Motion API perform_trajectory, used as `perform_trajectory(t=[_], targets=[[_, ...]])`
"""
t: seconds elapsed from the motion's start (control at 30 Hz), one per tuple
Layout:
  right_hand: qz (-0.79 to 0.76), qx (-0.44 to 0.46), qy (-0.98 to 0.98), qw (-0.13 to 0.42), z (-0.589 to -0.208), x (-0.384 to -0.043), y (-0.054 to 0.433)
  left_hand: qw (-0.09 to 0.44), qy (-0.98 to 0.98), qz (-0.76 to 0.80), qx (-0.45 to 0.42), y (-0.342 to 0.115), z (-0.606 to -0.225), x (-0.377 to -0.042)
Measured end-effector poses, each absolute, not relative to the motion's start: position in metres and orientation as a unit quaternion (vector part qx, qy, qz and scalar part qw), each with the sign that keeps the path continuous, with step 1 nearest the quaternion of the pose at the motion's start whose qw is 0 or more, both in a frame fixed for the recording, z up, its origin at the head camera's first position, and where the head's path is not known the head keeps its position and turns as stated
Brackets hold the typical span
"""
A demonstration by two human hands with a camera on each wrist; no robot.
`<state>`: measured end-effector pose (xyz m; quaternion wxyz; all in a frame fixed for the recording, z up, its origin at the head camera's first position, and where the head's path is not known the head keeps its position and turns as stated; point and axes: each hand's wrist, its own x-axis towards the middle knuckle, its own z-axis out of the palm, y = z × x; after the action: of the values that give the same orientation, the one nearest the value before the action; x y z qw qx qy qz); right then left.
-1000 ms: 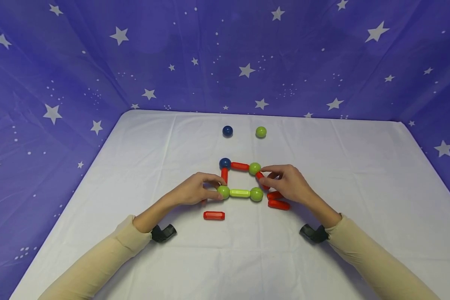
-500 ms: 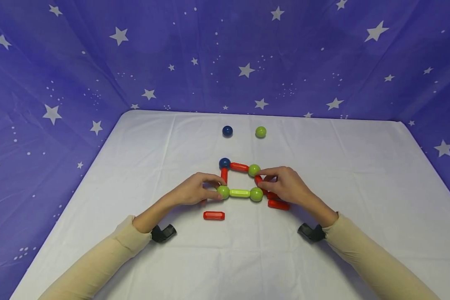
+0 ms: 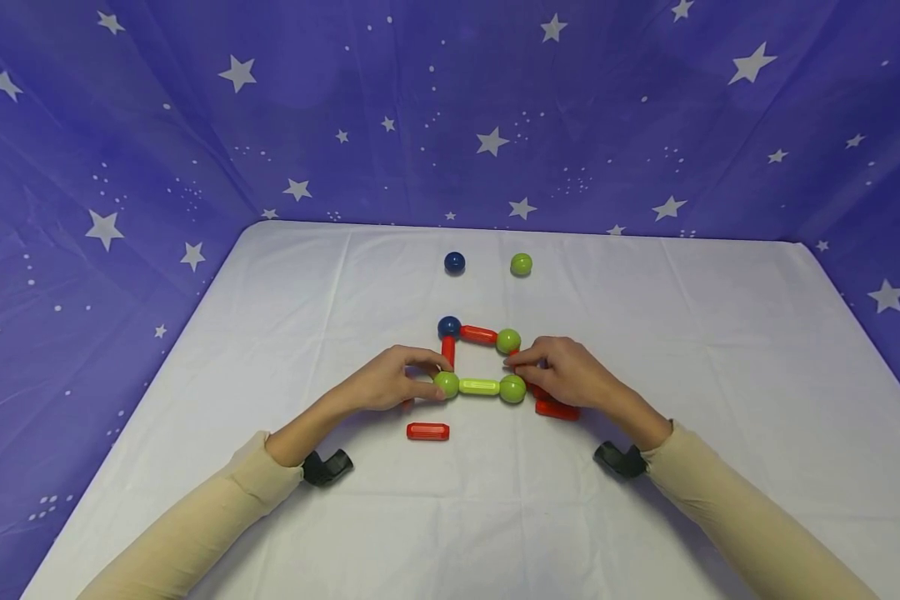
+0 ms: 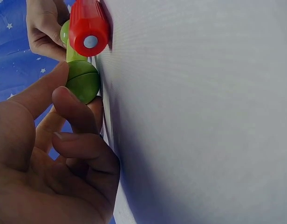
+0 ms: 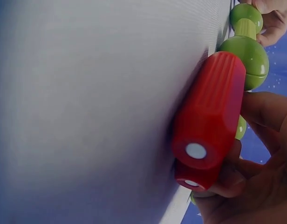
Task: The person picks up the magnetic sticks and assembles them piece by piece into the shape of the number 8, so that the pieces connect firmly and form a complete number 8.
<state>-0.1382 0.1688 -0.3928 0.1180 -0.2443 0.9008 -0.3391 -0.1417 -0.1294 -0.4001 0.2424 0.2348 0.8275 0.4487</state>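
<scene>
A four-sided frame of magnetic sticks and balls lies on the white cloth. My left hand (image 3: 393, 379) pinches the green ball (image 3: 446, 384) at its near left corner. From that ball a lime stick (image 3: 479, 387) runs to the near right green ball (image 3: 512, 388), and a red stick (image 3: 447, 353) leads up to a blue ball (image 3: 449, 327). Another red stick (image 3: 478, 334) joins the blue ball to the far right green ball (image 3: 507, 340). On the right side, my right hand (image 3: 570, 371) pinches a red stick (image 3: 513, 352), mostly hidden by its fingers.
Two loose red sticks (image 5: 211, 107) lie beside the right hand, one partly covered. A red stick (image 3: 427, 431) lies in front of the left hand, with another mostly hidden under it. Farther back sit a blue ball (image 3: 454, 262) and a green ball (image 3: 521, 264).
My right hand has moved slightly left and toward me; its fingers have slid from the far right ball down along the red stick, which has swung inward. The left hand stays still.
</scene>
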Motion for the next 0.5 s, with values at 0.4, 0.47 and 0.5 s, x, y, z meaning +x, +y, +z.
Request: perform_trajectory(t=[0.4,0.47,0.5], targets=[[-0.378,-0.201,0.891,0.152,-0.3917,-0.1433,0.1692,0.24,0.827,0.449,0.236,-0.1297,-0.4,-0.1418],[-0.381,-0.197,0.89,0.155,-0.3924,-0.1446,0.1689,0.241,0.827,0.449,0.236,-0.1298,-0.3997,-0.1417],[-0.381,-0.196,0.89,0.154,-0.3927,-0.1452,0.1685,0.241,0.827,0.449,0.236,-0.1298,-0.3995,-0.1416]])
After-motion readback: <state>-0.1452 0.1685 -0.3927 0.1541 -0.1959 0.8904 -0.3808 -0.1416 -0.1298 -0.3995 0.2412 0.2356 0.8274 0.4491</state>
